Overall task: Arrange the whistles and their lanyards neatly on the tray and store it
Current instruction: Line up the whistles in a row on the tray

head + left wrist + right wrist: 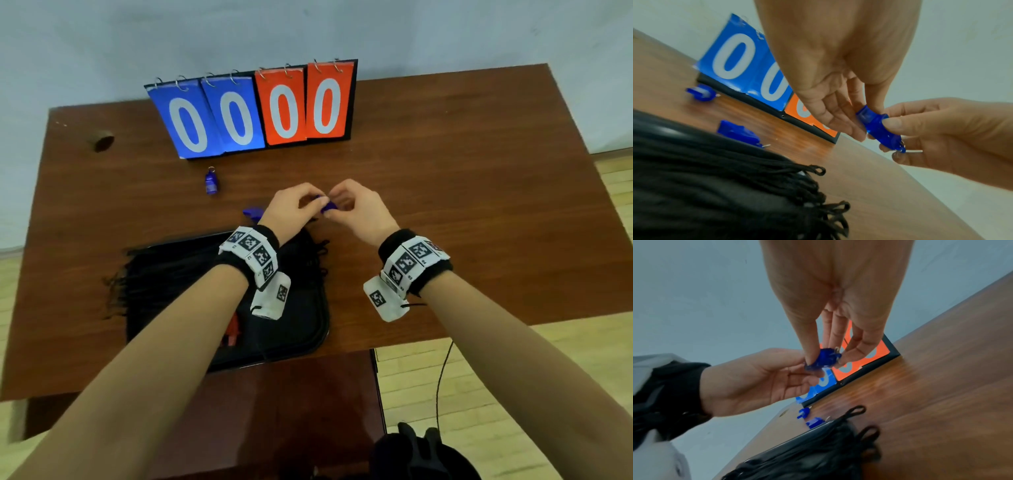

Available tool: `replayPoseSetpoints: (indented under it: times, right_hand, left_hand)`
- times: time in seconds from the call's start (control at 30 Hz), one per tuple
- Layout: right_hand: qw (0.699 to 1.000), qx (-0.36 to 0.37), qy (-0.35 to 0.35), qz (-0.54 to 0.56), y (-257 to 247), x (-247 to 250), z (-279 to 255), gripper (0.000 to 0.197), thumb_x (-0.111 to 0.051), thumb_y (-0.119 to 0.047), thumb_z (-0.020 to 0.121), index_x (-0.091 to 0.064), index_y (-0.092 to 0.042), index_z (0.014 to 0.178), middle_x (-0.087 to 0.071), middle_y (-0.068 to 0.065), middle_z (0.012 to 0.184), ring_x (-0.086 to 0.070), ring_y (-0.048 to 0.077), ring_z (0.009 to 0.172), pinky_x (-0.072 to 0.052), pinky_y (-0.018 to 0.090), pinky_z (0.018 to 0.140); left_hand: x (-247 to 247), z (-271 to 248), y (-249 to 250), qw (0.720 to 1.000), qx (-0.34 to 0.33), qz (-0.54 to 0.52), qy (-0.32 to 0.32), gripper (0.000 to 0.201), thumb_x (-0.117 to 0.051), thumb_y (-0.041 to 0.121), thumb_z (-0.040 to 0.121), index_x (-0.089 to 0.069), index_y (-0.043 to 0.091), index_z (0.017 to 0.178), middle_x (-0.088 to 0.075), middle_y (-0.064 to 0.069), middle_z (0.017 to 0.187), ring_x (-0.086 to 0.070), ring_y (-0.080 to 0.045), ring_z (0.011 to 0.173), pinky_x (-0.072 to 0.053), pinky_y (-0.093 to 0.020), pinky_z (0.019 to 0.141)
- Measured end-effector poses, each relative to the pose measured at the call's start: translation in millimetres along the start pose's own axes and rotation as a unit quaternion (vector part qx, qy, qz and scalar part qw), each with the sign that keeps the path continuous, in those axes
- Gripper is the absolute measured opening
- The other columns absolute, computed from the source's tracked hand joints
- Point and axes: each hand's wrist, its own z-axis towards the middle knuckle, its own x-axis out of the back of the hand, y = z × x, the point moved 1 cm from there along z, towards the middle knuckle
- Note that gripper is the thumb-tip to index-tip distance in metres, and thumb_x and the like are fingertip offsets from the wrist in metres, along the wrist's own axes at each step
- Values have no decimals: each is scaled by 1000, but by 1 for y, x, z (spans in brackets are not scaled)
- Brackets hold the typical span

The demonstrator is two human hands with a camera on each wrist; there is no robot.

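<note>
Above the table [445, 192], just past the tray [308, 342] of black lanyards [725, 186], left hand [291, 209] and right hand [359, 212] both pinch one blue whistle [877, 128]; two more whistles [211, 181] lie beside the scoreboard [253, 109].

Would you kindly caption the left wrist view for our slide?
Both hands, left hand and right hand, pinch a blue whistle above the table.

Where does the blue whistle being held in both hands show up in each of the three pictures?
Head: the blue whistle peeks out mid-picture between the left hand and right hand.
Left wrist: right of centre, pinched by both hands.
Right wrist: centre, at the fingertips.
Shared landmark: the scoreboard behind it.
</note>
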Motion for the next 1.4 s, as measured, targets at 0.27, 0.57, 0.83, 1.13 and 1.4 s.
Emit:
replayPoseSetpoints:
  times: [0.27,0.57,0.83,1.13,1.4]
  right_hand:
    - [985,-83,9,148,-27,-71,-65,37,-65,-28,88,-57,-8,119,-64,6,100,-66,21,84,-54,26,76]
    - [950,-165,22,266,-43,-155,-117,28,-63,-9,89,-59,0,115,-66,15,98,-65,18,77,-54,24,72]
    - [988,-92,12,127,-49,-183,-126,18,-68,-13,84,-69,-6,101,-68,8,92,-65,18,81,-56,25,72]
    - [992,-122,38,2,-26,-176,-117,27,-68,-19,85,-67,-8,109,-67,5,103,-59,14,94,-45,23,81]
    - [991,-132,-2,26,-7,-172,-111,26,-63,-11,88,-66,-6,113,-67,5,97,-61,5,75,-44,3,62]
  left_hand:
    - [32,-104,-29,983,61,-163,64,4,-64,11,87,-65,9,84,-70,-10,80,-69,-24,80,-57,-34,80]
    - [39,-197,-68,989,86,-88,76,19,-72,16,81,-57,24,71,-64,0,72,-62,-14,67,-48,-26,61]
    - [35,-228,-83,983,108,-121,84,10,-67,12,84,-59,16,89,-69,-6,80,-65,-19,69,-46,-22,52]
    - [13,-209,-92,994,85,72,-9,46,-69,30,83,-55,19,125,-61,0,114,-58,-13,100,-48,-32,92]
    - [-2,-199,-98,978,58,198,-21,48,-60,39,87,-49,22,130,-59,4,118,-49,-17,114,-35,-35,99]
